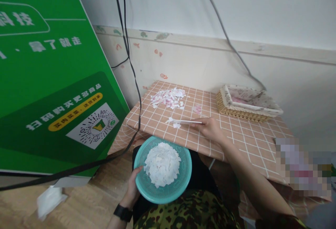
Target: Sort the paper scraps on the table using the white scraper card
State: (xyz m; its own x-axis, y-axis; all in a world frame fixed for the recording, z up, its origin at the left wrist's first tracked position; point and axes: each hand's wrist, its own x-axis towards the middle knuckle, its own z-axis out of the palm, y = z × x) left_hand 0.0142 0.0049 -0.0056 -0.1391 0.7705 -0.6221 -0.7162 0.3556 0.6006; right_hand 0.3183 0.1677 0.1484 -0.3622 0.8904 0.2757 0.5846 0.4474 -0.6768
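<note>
My left hand (134, 180) grips the left rim of a teal plastic colander (187, 181) over my lap, with the thumb on the edge and the other fingers hidden. A heap of torn white paper scraps (162, 164) fills the middle of the colander. Over the table, my right hand (210, 129) is closed around one end of a thin white strip (187, 121), seen nearly edge-on; its exact kind is unclear. Small white paper bits (176, 126) lie by the strip's far end. Farther back is a loose pile of white and pink paper scraps (169, 98).
A checked cloth covers the table (246, 141). A lined wicker basket (244, 112) stands at its back right. The tall green cabinet (65, 82) is on the left, with a black cable (133, 71) hanging before it. A white bag (49, 201) lies on the floor.
</note>
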